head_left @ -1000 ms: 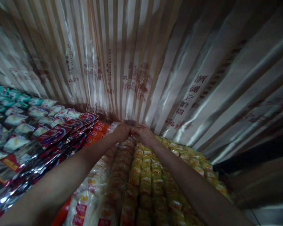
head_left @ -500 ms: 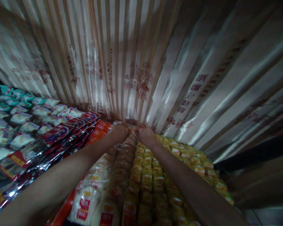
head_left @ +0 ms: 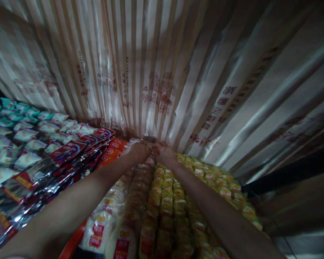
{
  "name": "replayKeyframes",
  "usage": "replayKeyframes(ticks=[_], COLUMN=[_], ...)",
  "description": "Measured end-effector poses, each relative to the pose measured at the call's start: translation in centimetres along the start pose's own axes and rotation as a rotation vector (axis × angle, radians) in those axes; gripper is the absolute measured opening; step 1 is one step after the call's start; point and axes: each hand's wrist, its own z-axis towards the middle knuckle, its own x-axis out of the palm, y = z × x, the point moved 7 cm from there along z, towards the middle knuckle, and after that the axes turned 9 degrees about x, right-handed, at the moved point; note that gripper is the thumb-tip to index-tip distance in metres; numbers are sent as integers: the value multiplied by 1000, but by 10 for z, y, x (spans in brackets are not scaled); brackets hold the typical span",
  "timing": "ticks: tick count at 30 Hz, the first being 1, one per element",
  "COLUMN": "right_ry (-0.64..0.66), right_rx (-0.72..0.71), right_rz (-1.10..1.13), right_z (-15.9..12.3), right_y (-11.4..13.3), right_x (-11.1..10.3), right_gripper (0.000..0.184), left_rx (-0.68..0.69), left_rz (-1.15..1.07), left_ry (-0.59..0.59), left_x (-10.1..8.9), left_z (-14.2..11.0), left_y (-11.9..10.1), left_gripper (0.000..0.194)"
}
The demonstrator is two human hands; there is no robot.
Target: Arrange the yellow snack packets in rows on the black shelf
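My left hand [head_left: 139, 153] reaches to the far end of a row of clear-wrapped round snacks [head_left: 140, 187], its fingers curled closed. Beside it, almost touching, my right hand [head_left: 164, 154] has its fingers closed too, at the same row end by the sheeting. What lies in either hand is hidden in the dim, blurred picture. White-looking wrapped packs with red labels [head_left: 97, 230] stand in the row to the left. Rows of small yellow-wrapped packs [head_left: 166, 201] run beneath and beside my right forearm.
Pleated, shiny sheeting with red print [head_left: 162, 90] rises behind the goods. On the left lie dark red foil bags [head_left: 67, 154], an orange printed pack [head_left: 113, 149], and many white and teal packets [head_left: 27, 135]. A dark bar [head_left: 280, 172] is at the right.
My hands have drawn slightly closer together at the row's far end, the left one shifting a little right. The goods around them look the same.
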Motion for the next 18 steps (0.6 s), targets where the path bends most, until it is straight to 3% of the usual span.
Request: replayKeyframes(ticks=[4,10,15,18], right_ry=[13,73,39,27], right_rx=[-143,-56,-52,-65], right_rz=[65,43,56,52], right_z=[-4,-4,-3,-3], right_y=[3,-2,0,2], right_x=[4,17,21,22], right_gripper=[19,17,15,15], left_rx=[-77,14,97,127], left_rz=[-10,24,-20,5], left_ry=[-49,-167,20,32], left_x=[2,-16,-11,-5], left_z=[-2,-17,-34,-35], left_y=[1,-8,-13,-15], left_gripper=[25,23,26,25])
